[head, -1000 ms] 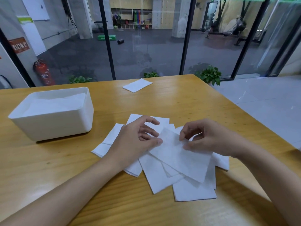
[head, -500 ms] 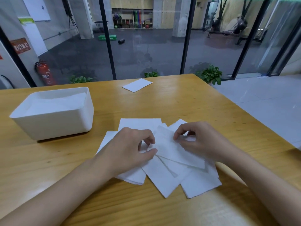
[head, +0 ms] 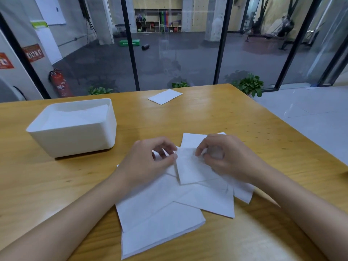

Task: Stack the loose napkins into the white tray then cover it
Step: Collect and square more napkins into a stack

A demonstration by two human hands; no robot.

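Observation:
Several loose white napkins lie fanned out on the wooden table in front of me. My left hand and my right hand hover over the far end of the pile, each pinching an edge of the top napkin between thumb and fingers. The white tray stands to the left, apart from the pile, with white napkins inside it. One more napkin lies alone near the table's far edge. No lid is in view.
The wooden table ends at the right, with grey floor beyond it. A glass wall with black frames runs behind the far edge, with potted plants at its foot.
Both hands have drawn together over the pile and the napkins have been gathered closer. The left hand's fingers went from spread on the pile to pinching the top napkin.

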